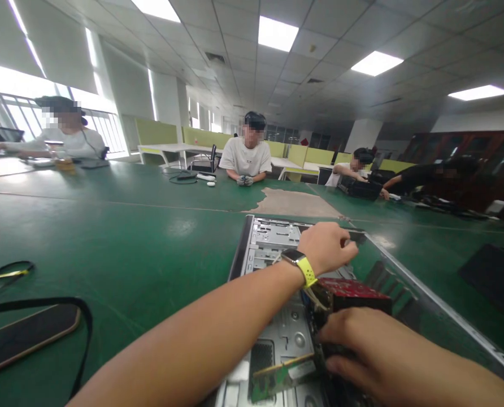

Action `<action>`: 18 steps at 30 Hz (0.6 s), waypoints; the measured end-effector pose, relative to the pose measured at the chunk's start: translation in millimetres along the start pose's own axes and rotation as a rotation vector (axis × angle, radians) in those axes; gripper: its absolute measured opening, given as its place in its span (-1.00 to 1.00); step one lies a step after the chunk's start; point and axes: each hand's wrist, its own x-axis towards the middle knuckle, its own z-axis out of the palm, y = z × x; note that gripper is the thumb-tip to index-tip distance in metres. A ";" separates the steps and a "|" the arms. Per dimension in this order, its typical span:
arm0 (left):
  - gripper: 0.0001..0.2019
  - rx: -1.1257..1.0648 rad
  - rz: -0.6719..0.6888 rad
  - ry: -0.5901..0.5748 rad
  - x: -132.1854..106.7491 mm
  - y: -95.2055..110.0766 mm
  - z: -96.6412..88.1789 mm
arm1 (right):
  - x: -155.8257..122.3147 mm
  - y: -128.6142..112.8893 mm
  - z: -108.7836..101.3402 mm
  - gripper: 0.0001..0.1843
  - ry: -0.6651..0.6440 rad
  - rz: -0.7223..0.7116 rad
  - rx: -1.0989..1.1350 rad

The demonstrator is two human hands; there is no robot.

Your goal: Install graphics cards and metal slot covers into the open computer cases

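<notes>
Nearest you, your right hand [362, 350] curls over the dark end of the red card [353, 291], its grip closed on it inside the open computer case [273, 232]. The card seems not yet seated. Your left hand [326, 246] bunches at the case's far edge; I cannot tell what it pinches. Beyond stretch the green tabletop [150, 237], seated people and a bright office.
</notes>
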 end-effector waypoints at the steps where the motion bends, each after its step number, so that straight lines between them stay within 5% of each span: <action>1: -0.75 0.000 0.035 0.032 -2.3 -3.8 -2.0 | 14.7 -1.6 1.7 -0.83 -0.099 -0.036 -0.029; 5: -0.83 0.029 0.227 0.100 -2.2 -12.5 -5.5 | 64.2 -5.5 34.8 -0.61 -0.421 -0.252 -0.292; 10: -0.86 0.186 0.328 -0.096 -0.3 -12.4 7.9 | 85.1 0.5 69.0 -0.56 -0.516 -0.331 -0.358; 13: -0.86 0.203 0.324 -0.116 1.0 -13.8 11.2 | 82.3 2.3 58.5 -0.71 -0.487 -0.275 -0.368; 18: -0.82 0.201 0.186 -0.010 3.7 -16.2 -1.3 | 43.2 13.2 4.7 -0.76 -0.229 -0.174 -0.138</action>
